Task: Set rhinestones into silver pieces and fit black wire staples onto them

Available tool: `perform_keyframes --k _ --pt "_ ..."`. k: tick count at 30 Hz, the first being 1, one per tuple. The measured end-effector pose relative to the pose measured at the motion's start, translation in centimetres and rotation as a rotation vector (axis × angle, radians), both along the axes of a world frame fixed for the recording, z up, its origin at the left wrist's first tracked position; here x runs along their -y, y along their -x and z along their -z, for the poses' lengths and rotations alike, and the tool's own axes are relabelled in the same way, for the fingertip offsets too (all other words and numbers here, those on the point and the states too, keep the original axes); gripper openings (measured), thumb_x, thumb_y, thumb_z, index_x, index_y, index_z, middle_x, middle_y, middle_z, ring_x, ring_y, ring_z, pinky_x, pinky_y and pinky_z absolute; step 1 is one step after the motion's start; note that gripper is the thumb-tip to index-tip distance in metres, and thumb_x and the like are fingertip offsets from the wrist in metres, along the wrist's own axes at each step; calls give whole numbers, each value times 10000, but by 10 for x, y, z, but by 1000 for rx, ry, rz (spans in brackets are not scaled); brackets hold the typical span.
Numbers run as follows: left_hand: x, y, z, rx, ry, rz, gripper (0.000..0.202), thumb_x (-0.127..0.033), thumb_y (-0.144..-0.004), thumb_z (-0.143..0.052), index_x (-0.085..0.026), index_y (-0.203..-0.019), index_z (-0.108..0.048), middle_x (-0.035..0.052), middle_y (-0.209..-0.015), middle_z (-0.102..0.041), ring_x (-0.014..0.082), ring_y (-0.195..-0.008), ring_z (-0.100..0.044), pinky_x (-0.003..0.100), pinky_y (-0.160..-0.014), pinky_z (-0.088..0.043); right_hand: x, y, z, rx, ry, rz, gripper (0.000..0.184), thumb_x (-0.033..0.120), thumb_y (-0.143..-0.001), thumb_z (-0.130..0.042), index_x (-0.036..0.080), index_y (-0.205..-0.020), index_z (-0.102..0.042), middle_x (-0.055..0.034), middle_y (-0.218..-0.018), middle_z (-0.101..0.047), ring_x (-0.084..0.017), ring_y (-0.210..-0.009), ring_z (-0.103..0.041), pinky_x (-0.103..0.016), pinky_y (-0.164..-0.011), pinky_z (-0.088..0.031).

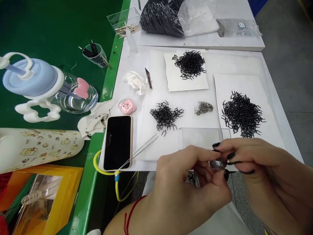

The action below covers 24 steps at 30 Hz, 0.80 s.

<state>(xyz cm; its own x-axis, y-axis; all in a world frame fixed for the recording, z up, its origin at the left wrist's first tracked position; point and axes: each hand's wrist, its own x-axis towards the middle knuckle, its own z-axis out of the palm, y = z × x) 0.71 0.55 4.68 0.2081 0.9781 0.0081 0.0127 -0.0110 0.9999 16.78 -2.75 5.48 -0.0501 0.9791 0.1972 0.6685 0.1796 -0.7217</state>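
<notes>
Near the table's front edge, my left hand pinches a small shiny, see-through block between thumb and fingers. My right hand meets it from the right, its fingers closed on a thin black forked piece whose prongs point right. Fingers partly hide where block and piece meet, so I cannot tell how they join. Several similar black pieces show below my left hand; whether it holds them is unclear. Just beyond my hands lies a clear flat plate.
Piles of black forked pieces lie at the left, back and right. Tiny metal bits sit between them. Tweezers rest across the phone. A blue-lidded bottle stands left; a plastic bag lies behind.
</notes>
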Motion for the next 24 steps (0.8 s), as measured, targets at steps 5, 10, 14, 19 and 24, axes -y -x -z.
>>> perform_keyframes --k 5,10,14,19,24 --pt "1 0 1 -15 2 6 185 -22 -730 -725 -134 -875 -704 -15 -647 -679 72 -513 -624 98 -528 -556 2 2 -1 -34 35 42 211 158 -978 -464 334 -954 -578 88 -1085 -686 -112 -1051 -660 -195 -882 -537" --pt "1 0 1 -4 23 -2 181 -24 -730 -729 -135 -871 -708 -12 -645 -683 74 -510 -624 103 -525 -554 2 2 0 -55 66 24 182 170 -976 -490 322 -957 -588 81 -1122 -674 -124 -1069 -653 -206 -910 -529" --pt "2 0 2 2 30 -6 189 -22 -730 -724 -145 -873 -710 -12 -650 -684 78 -511 -624 114 -519 -557 1 1 2 -57 56 23 176 160 -970 -501 306 -965 -599 73 -1145 -672 -127 -1059 -661 -203 -899 -529" --pt "2 0 2 1 54 28 179 -46 -758 -719 -130 -916 -725 4 -653 -679 90 -530 -621 134 -532 -557 6 -1 3 -57 58 30 176 158 -965 -508 309 -978 -598 71 -1146 -675 -139 -1047 -671 -239 -928 -518" --pt "2 2 2 13 76 57 200 -57 -801 -716 -114 -990 -743 35 -712 -714 108 -591 -656 144 -583 -569 6 0 3 -99 33 47 210 113 -955 -496 297 -968 -596 56 -1127 -661 -141 -1047 -654 -259 -876 -516"
